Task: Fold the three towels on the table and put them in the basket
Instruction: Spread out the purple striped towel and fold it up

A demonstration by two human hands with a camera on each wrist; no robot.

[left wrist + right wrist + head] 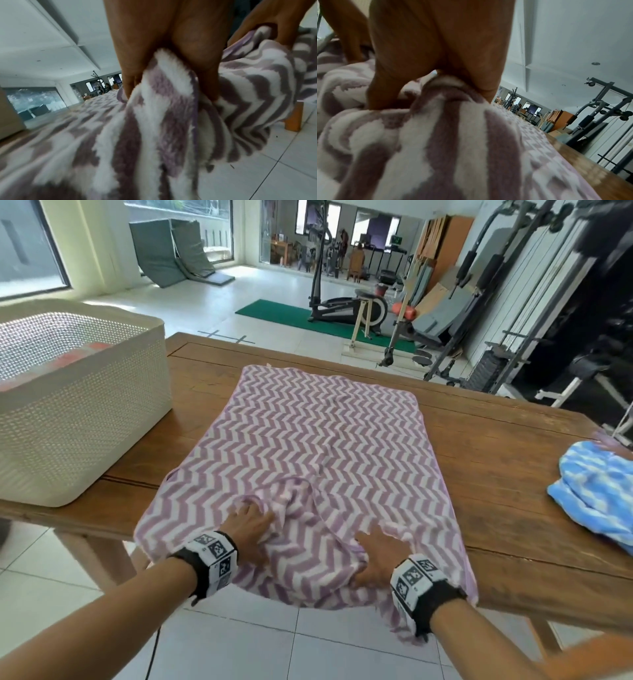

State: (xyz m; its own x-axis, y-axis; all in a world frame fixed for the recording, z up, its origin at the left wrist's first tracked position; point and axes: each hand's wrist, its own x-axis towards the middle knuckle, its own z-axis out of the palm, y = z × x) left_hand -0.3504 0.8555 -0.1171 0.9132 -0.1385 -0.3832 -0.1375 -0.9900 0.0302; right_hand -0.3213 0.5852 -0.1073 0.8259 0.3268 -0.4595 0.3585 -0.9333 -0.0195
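Here, in the head view, a purple-and-white chevron towel [315, 446] lies spread across the middle of the wooden table [496, 474], its near edge bunched and drooping over the table's near side. The left hand [248, 525] rests on the bunched cloth left of centre, fingers curled into a ridge of fabric. The right hand [380, 556] sits just to its right, near the table edge, fingers also dug into the folds. A cream perforated basket [78, 419] stands at the left end of the table, well apart from the towel, with something orange-pink showing inside. A blue-and-white towel [596, 491] lies crumpled at the right edge of the table.

From the left wrist, the left hand [164, 44] pinches a raised fold of the chevron towel [171, 108] between thumb and fingers, the grip pressed together on the cloth. The other hand shows at the upper right, also on the towel.

From the right wrist, the right hand [436, 54] likewise nips a hump of the towel [453, 135] between thumb and fingers, and bare table [583, 159] runs off to the right.
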